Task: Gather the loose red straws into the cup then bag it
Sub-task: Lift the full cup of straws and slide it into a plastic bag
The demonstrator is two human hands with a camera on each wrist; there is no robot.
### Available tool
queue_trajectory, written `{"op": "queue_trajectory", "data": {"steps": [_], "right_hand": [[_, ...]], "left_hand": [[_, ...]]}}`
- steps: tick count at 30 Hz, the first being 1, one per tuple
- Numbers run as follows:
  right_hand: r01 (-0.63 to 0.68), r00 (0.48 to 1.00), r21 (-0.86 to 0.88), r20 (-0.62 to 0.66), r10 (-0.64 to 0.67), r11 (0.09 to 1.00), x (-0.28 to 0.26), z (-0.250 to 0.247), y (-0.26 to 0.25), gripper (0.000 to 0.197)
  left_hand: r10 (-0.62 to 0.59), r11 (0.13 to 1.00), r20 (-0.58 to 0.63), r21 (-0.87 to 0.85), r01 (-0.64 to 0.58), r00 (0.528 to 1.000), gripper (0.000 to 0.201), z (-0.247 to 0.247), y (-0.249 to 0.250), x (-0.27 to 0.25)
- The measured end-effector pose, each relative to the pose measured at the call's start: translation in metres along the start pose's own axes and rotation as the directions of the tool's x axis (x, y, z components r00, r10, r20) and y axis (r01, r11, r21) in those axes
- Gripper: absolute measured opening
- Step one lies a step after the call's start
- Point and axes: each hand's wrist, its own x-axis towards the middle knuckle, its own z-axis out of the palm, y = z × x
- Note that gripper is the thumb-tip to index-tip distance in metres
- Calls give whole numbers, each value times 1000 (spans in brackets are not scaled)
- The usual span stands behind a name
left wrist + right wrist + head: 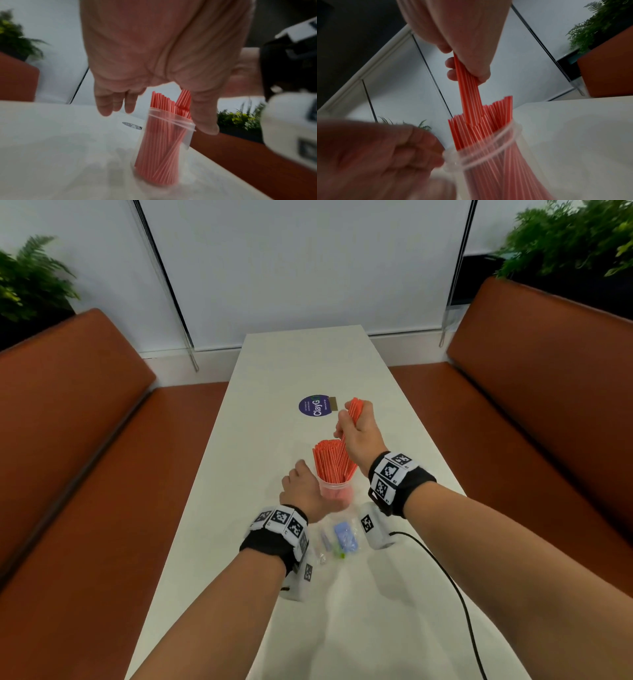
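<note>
A clear plastic cup point(337, 491) packed with red straws point(330, 460) stands upright on the white table point(274, 392). My right hand point(346, 422) is above it and grips a small bundle of red straws point(356, 409) whose lower ends reach down among those in the cup point(488, 152). The bundle point(467, 83) is pinched between thumb and fingers. My left hand point(308, 484) is beside the cup's left side. Its fingers point(116, 104) hang relaxed with a gap to the cup point(163, 148). The thumb point(205, 124) is at the rim.
A clear plastic bag point(344, 537) with a blue piece inside lies on the table between my wrists. A round purple sticker point(315, 405) is farther back. Brown benches point(85, 440) flank the table, and a black cable point(445, 577) runs along its right side.
</note>
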Motion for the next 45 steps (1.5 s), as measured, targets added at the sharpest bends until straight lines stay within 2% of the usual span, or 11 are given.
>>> {"op": "queue_trajectory", "data": {"steps": [7, 11, 15, 18, 21, 25, 30, 35, 39, 42, 45], "right_hand": [[14, 996, -210, 90, 5, 978, -1, 9, 27, 42], [77, 986, -321, 162, -25, 944, 4, 3, 25, 34], [188, 978, -484, 167, -121, 855, 5, -13, 40, 27], [268, 947, -515, 294, -125, 815, -1, -22, 47, 41], [412, 879, -574, 455, -143, 708, -10, -24, 57, 51], [444, 850, -559, 510, -132, 701, -11, -32, 62, 69], [601, 760, -592, 632, -152, 537, -7, -27, 63, 50], [533, 791, -603, 605, -95, 594, 8, -13, 62, 44], [503, 822, -579, 550, -148, 641, 11, -11, 64, 38], [532, 820, -640, 553, -148, 555, 10, -13, 63, 46], [529, 806, -712, 592, -9, 462, 10, -16, 57, 48]], "left_hand": [[-83, 837, 73, -536, 109, 994, 150, 12, 11, 41], [-33, 760, 57, -648, 62, 998, 116, 24, 11, 50], [-9, 737, 38, -675, 32, 999, 96, 28, 10, 55], [3, 735, 20, -678, 11, 1000, 92, 32, 8, 59], [3, 763, -6, -646, -6, 1000, 69, 32, 8, 60], [19, 762, 3, -647, -13, 1000, 68, 33, 5, 59], [166, 867, -34, -470, -163, 985, 62, 31, 8, 58], [202, 780, 14, -607, -152, 979, 85, 33, 2, 56], [176, 802, 77, -590, -97, 981, 74, 28, 0, 59], [171, 819, 73, -565, -101, 982, 79, 25, 2, 58], [175, 822, 66, -559, -109, 982, 75, 26, 3, 56]]}}
